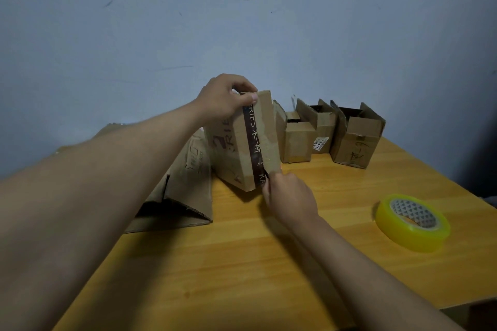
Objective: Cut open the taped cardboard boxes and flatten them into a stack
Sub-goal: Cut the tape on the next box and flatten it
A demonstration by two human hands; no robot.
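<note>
A brown cardboard box (pixel 236 148) stands tilted on the wooden table (pixel 242 263), a dark printed tape strip running down its near face. My left hand (pixel 226 98) grips the box's top edge, thumb on the tape. My right hand (pixel 289 196) is curled at the bottom end of the tape strip; whatever it holds is hidden by the fingers. A flattened box (pixel 183 191) lies at the left, under my left forearm.
Three opened cardboard boxes (pixel 357 140) stand in a row at the back right against the blue wall. A yellow roll of clear tape (pixel 412 223) lies on the right of the table, near its edge.
</note>
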